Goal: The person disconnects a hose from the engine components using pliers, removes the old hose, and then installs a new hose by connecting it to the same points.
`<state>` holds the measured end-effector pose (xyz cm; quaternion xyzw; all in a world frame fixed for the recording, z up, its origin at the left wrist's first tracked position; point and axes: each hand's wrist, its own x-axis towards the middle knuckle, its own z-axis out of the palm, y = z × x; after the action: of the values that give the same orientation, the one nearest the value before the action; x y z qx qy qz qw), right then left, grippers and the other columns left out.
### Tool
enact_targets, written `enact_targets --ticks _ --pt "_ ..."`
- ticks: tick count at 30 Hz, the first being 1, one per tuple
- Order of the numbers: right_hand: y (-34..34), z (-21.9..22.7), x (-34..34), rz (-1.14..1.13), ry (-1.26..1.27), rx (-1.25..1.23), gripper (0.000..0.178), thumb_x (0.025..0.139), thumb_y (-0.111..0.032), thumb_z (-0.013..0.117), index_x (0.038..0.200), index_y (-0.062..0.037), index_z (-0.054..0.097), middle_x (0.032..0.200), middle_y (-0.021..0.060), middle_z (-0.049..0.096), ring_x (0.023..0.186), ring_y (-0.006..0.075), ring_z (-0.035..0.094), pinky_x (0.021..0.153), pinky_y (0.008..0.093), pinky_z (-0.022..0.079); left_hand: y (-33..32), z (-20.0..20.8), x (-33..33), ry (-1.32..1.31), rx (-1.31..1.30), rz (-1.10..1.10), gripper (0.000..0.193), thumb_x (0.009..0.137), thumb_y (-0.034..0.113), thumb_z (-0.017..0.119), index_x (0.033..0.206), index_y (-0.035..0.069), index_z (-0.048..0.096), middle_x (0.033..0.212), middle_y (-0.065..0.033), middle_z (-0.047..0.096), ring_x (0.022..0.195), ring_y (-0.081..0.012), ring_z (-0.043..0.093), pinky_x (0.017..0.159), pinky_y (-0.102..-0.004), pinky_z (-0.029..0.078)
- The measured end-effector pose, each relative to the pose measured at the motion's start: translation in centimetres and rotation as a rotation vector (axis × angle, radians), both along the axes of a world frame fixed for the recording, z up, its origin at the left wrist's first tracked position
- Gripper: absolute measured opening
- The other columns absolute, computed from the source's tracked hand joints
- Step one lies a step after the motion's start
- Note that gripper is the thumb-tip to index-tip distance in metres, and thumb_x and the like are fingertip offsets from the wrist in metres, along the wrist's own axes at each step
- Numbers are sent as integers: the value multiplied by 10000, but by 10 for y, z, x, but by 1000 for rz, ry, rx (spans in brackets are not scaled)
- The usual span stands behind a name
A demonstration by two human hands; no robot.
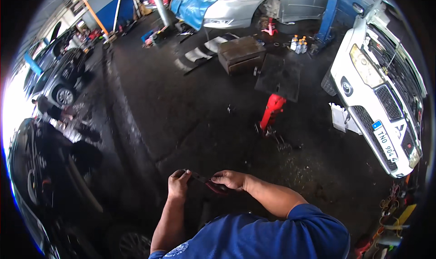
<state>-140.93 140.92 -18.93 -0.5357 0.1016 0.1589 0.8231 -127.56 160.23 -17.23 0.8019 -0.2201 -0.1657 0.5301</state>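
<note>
Low in front of my body, both hands are closed on one dark, slim tool (198, 177) with dark red handles, which looks like pliers. My left hand (177, 184) pinches its left end between thumb and fingers. My right hand (232, 180) grips it near the red handles (215, 187), which slant down to the right. The tool's jaws are too dark and small to make out. Under both hands lies the dark, stained floor (181, 109).
Ahead stands a red jack stand (272, 111) with a flat black top (279, 76), beside a brown metal box (241, 53). A white vehicle (359, 84) with its hood raised is at right. A silver car (254, 4) stands behind; dark vehicles (41, 168) line the left.
</note>
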Motion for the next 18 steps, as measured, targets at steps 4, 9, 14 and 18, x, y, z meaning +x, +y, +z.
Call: enact_targets --ticks 4,9,14,18 --pt "-95 27 88 -161 11 86 304 956 -326 556 1088 -71 656 895 4 656 814 105 602 724 270 490 -115 8 131 -282 147 -223 285 873 256 642 878 -29 658 743 -81 625 702 -175 558 671 -322 454" --pt "-221 52 172 -452 -10 -38 292 944 -316 585 991 -34 645 813 35 647 749 127 618 649 295 507 -259 12 308 -1090 141 -257 191 921 159 544 965 7 651 811 -156 652 731 -327 623 675 -405 503" --pt "-341 36 269 -681 -77 110 300 949 -323 566 924 -24 582 730 82 628 629 164 604 600 295 481 -332 -90 472 310 246 8 266 887 273 625 939 13 646 706 -31 579 585 -134 539 516 -298 426" --pt "-421 25 349 -827 -76 126 236 946 -251 571 966 -17 548 769 90 604 685 219 641 613 346 538 -278 -161 565 -258 1073 -688 261 869 276 582 1025 79 651 925 -97 647 834 -221 609 672 -372 485"
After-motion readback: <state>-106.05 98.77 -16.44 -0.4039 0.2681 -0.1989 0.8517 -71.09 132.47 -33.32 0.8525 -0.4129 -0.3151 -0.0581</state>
